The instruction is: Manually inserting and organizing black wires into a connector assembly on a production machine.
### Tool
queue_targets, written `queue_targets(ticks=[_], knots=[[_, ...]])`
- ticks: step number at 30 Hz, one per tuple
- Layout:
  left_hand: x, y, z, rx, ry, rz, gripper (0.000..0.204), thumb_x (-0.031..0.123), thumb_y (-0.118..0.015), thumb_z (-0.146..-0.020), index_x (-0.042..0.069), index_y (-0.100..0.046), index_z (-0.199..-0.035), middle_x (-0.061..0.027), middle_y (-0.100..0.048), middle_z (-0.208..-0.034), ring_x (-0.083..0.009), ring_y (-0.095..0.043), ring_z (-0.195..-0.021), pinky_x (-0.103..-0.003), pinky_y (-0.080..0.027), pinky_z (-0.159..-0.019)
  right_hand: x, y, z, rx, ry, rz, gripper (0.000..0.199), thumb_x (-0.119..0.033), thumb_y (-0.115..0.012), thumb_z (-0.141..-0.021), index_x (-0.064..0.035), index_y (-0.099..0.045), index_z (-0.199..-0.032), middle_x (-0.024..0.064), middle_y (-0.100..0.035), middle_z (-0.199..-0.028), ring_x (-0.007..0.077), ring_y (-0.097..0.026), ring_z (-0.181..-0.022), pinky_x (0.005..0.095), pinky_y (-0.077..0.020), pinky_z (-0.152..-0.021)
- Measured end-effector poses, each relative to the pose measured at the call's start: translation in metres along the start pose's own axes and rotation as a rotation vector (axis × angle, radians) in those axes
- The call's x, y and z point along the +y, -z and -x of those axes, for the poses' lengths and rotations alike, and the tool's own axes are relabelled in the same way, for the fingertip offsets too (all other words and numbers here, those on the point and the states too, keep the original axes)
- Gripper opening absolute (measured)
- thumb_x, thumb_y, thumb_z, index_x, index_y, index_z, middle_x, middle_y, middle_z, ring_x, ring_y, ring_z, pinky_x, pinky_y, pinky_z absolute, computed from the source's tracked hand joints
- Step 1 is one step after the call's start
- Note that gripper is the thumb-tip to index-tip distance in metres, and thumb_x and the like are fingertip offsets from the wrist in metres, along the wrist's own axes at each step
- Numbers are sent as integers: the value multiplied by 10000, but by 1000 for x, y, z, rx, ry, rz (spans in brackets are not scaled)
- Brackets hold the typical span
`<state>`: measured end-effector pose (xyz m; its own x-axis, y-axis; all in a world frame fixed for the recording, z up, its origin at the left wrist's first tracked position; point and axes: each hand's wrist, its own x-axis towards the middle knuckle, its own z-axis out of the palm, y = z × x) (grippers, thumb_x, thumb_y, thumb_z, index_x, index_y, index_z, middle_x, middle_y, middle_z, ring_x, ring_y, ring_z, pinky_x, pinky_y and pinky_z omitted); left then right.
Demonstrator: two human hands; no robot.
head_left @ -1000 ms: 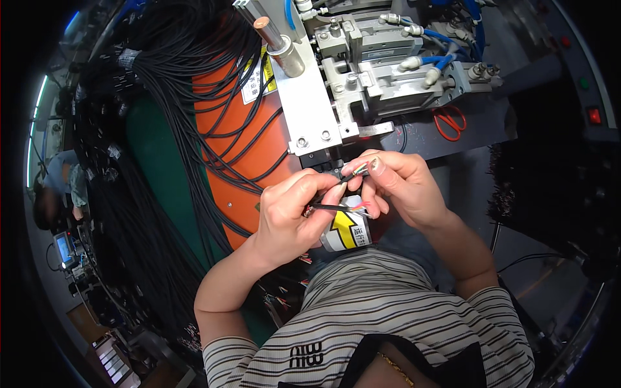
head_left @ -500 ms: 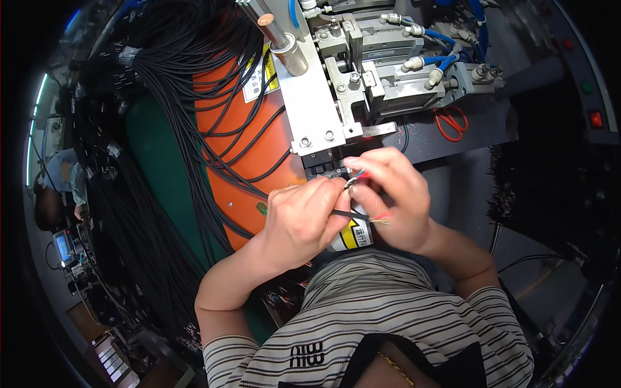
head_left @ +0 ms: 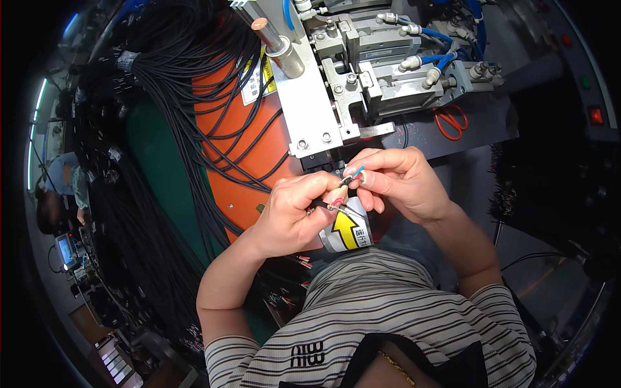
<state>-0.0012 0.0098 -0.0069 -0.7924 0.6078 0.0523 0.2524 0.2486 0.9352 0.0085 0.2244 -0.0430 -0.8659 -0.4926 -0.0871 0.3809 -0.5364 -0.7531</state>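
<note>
My left hand (head_left: 290, 212) is closed in a pinch on a black cable (head_left: 347, 180), whose stripped end splits into thin coloured wires. A blue wire (head_left: 359, 171) stands out from that end between my two hands. My right hand (head_left: 406, 183) has its thumb and forefinger closed on these wires; its other fingers are curled loosely. Below the left thumb, a second black cable end (head_left: 322, 204) with red and pale wires sticks out from the same left hand. Both hands hover in front of the metal machine (head_left: 317, 123), above a white label with a yellow arrow (head_left: 349, 234).
Black cables (head_left: 194, 123) fan over an orange panel (head_left: 249, 155) and green surface (head_left: 152, 139) on the left. Pneumatic cylinders (head_left: 404, 90) with blue hoses stand ahead. Red-handled scissors (head_left: 451, 123) lie right of them. Farther left, another person (head_left: 65, 178) is in view.
My right hand has shifted slightly right and turned, its fingers now pinching the wires. The left fingers have opened out a little, and the second cable end has moved left, uncovering more of the arrow label.
</note>
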Motion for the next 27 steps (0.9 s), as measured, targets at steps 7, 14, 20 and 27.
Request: queue_targets(ticks=[7,14,20,27], knots=[[3,9,-6,-144,140,175,79,46,-545,-909,-2,-604,-889,-45,-604,-740,-105,-551,-646,-248,-448,-601,-9,-1,-1,35,174,366,142,43,-586,-923,69,-674,-1031,153,-645,-1022,123,-655,-671,188,-493,-524],[4,7,-9,-126,277,319,192,97,-515,-960,-3,-599,-819,-8,-612,-735,-53,-518,-672,-218,-427,-614,-14,4,-4,18,155,449,135,51,-597,-909,64,-692,-1005,140,-654,-995,108,-652,-640,183,-481,-497],[5,5,-9,-98,269,276,152,85,-530,-930,1,-583,-815,5,-602,-735,-54,-500,-669,-218,-414,-611,-12,6,-4,23,169,446,137,47,-603,-906,66,-693,-1008,141,-655,-991,113,-654,-635,184,-471,-488],[6,9,-13,-136,302,401,122,63,-529,-908,1,-578,-814,8,-586,-710,-57,-493,-654,-225,-423,-612,-14,8,-5,-16,93,356,145,53,-596,-903,64,-694,-1009,143,-653,-994,124,-653,-625,179,-462,-481]])
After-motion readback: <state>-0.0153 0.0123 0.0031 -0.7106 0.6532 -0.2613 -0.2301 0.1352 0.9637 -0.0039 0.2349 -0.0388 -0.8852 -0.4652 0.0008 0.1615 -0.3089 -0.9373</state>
